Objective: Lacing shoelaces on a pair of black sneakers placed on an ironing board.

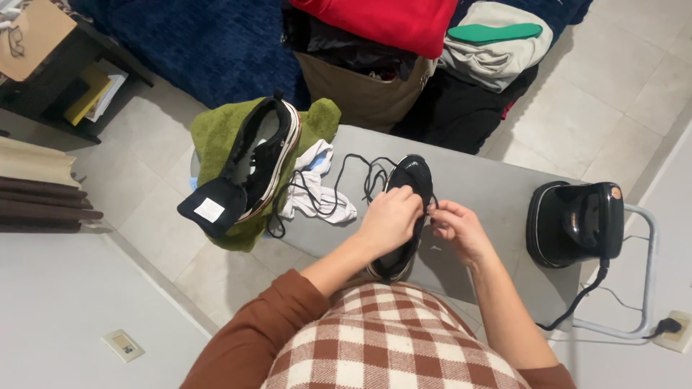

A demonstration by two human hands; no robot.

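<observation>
A black sneaker (409, 176) lies on the grey ironing board (490, 180), toe pointing away from me. My left hand (390, 218) rests closed over its middle, gripping the shoe. My right hand (458, 229) pinches the black shoelace (360, 176) at the shoe's right side. The lace trails loose to the left across the board. A second black sneaker (263, 155) with a white sole lies on a green towel (216, 133) at the board's left end, its tongue pulled out.
A black iron (574, 222) sits at the board's right end, its cord running to a wall socket (674, 330). A white cloth (313, 187) lies beside the towel. Piled clothes, a brown bag (364, 97) and a blue rug lie beyond.
</observation>
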